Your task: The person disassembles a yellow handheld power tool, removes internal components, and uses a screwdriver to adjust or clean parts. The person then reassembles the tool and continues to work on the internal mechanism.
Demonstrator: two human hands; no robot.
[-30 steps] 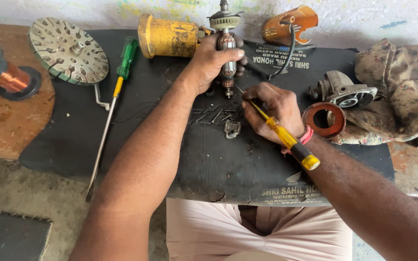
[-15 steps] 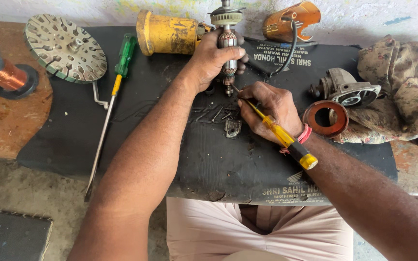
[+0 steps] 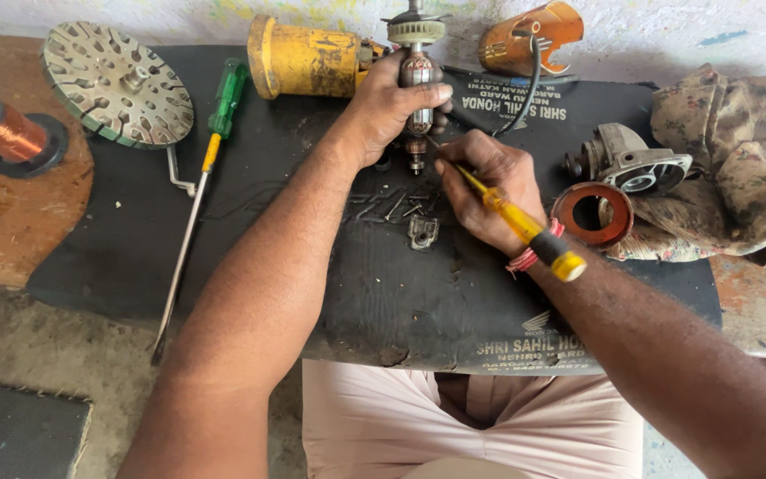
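Repair workshop, dismantled motor housing (image 3: 305, 60), screwdriver (image 3: 195, 197), copper coil (image 3: 3, 133)

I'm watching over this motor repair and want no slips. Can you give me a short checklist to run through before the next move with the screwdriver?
1. Armature held upright and steady by the left hand: ok.
2. Yellow screwdriver gripped firmly in the right hand: ok.
3. Screwdriver tip seated at the armature's lower end: cannot tell, the fingers hide it.
4. Loose screws and small metal bracket lying on the black mat, away from its edge: ok.
5. Left thumb out of the tip's path: not ok, it sits close to the shaft.
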